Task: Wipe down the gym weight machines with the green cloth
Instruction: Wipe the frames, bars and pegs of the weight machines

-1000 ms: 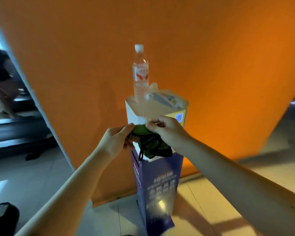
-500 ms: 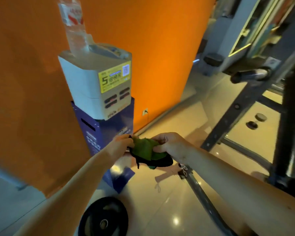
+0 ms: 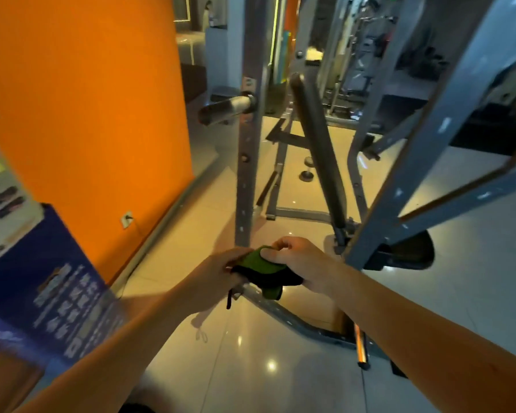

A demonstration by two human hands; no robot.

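- Two hands hold the green cloth point(image 3: 258, 259) in front of the body: the left hand point(image 3: 215, 278) pinches its left edge, and the right hand point(image 3: 306, 262) curls its fingers over the right side.
- Change: the view has swung away from the orange wall point(image 3: 87, 114) towards the weight machine point(image 3: 429, 150). The blue stand point(image 3: 42, 278) now sits at the left edge.
- The cloth remains bunched, with a dark strap point(image 3: 229, 299) hanging below it. It touches no machine surface.
- Nearest parts: the grey upright point(image 3: 248, 162) just beyond the hands, and the inclined pad point(image 3: 319, 144) behind it.
- Assessment: the approach appears complete and wiping has not started. The upright is the probable first surface.
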